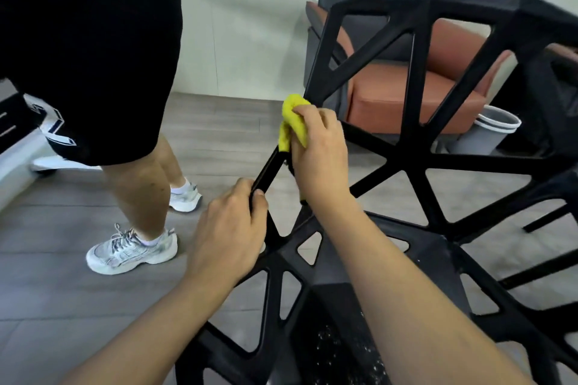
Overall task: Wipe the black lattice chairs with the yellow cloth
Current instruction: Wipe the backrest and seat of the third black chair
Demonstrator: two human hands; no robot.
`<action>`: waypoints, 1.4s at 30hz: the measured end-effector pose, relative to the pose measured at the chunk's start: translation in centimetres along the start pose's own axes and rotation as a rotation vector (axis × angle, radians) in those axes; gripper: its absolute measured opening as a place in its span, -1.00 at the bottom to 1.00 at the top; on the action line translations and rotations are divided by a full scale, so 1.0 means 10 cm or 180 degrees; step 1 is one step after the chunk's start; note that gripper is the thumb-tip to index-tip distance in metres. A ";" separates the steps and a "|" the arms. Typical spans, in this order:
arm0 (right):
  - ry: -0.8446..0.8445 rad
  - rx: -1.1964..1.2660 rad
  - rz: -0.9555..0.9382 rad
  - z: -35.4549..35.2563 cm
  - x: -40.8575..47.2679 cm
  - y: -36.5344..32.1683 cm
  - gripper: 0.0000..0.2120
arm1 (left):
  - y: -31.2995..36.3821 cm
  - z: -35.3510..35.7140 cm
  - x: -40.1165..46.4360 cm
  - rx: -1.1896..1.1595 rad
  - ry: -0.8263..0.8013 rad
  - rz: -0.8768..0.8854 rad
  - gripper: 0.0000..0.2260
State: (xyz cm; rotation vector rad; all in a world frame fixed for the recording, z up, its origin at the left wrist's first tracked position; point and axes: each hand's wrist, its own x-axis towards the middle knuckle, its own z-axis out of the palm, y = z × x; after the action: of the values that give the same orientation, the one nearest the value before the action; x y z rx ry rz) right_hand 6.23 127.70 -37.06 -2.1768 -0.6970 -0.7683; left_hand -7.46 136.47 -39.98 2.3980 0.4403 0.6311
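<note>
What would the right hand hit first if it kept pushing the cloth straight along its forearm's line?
Probably the black lattice chair, its lower backrest corner; right hand and yellow cloth nearly touch it.

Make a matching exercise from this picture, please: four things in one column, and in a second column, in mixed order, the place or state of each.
Things:
1. yellow cloth
2. left hand
3. grey bucket
4. white sneakers

Places or states:
A. on the floor beside the brown armchair
B. bunched in the right hand
C. on the feet of another person standing on the left
D. grips a bar of the black lattice chair

Pairs: 1-B, 2-D, 3-A, 4-C
</note>
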 end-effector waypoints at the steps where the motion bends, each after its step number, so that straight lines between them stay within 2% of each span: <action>1: -0.0031 -0.0351 -0.0101 0.00 0.10 0.04 -0.65 | 0.00 0.00 0.00 0.0001 0.0014 -0.0002 -0.84; 4: -0.0163 -0.0879 -0.0424 0.02 0.13 0.15 -0.60 | -0.04 0.01 0.02 0.0033 0.0048 0.0005 -0.85; 9: -0.0107 -0.0472 -0.0090 0.05 -0.16 0.39 -0.61 | -0.06 0.03 0.02 0.0079 0.0138 0.0012 -0.79; 11: -0.0360 -0.0591 0.0134 -0.01 -0.43 0.58 -0.63 | -0.05 0.04 0.04 0.0080 0.0150 0.0008 -0.79; 14: -0.0973 -0.1196 0.0365 -0.19 -0.80 0.89 -0.70 | -0.06 0.05 0.04 0.0098 0.0209 0.0063 -0.80; 19: -0.1464 -0.1810 0.0420 -0.24 -0.62 0.79 -0.75 | -0.02 0.06 0.02 0.0148 0.0200 0.0091 -0.80; 21: -0.1442 -0.1923 0.0253 -0.26 -0.73 0.75 -0.71 | -0.01 0.04 0.01 0.0090 0.0178 0.0058 -0.82; 24: -0.0976 -0.1501 0.0005 -0.27 -0.89 0.78 -0.59 | -0.02 0.04 0.01 0.0076 0.0137 0.0057 -0.83; 27: -0.0890 -0.1389 0.0017 -0.14 -0.83 0.78 -0.64 | -0.05 0.06 0.02 0.0058 0.0191 0.0119 -0.82; 31: -0.1589 -0.2091 0.0470 -0.14 -0.92 0.79 -0.81 | -0.09 0.06 0.04 -0.0001 0.0227 0.0163 -0.81; 35: -0.2211 -0.2055 0.0756 -0.20 -0.62 0.76 -0.82 | -0.07 0.05 0.03 -0.0025 0.0213 0.0152 -0.81; 42: -0.1761 -0.1467 0.0715 -0.27 -0.93 0.94 -0.72 | -0.10 0.04 0.09 -0.0073 0.0102 0.0163 -0.79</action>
State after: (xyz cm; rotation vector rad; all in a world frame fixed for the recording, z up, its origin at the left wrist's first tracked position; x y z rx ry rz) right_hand 5.43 117.71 -46.11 -2.8769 -0.5553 -0.2085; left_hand -6.65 137.44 -40.59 2.3869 0.3842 0.6945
